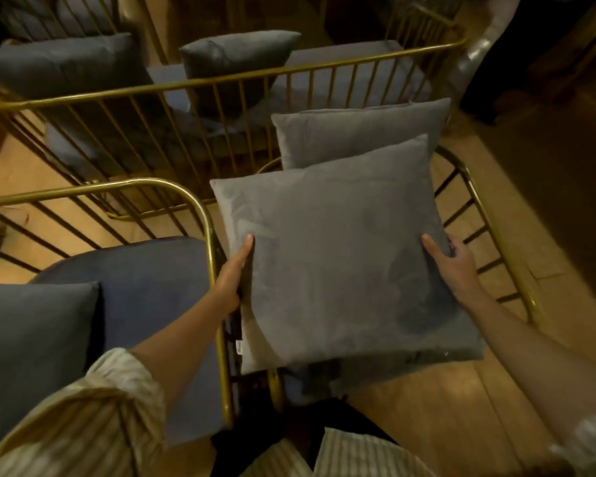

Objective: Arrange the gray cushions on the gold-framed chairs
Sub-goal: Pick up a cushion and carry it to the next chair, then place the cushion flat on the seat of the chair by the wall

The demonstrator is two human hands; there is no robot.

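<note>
A square gray cushion is held flat over a gold-framed chair at centre right. My left hand grips its left edge and my right hand grips its right edge. A second gray cushion stands just behind it against that chair's back. To the left, another gold-framed chair has a blue-gray seat pad and a dark gray cushion on it.
A longer gold-framed bench stands beyond, with two gray cushions on its pale seat. Wooden floor shows at the lower right. The chairs stand close together, frames nearly touching.
</note>
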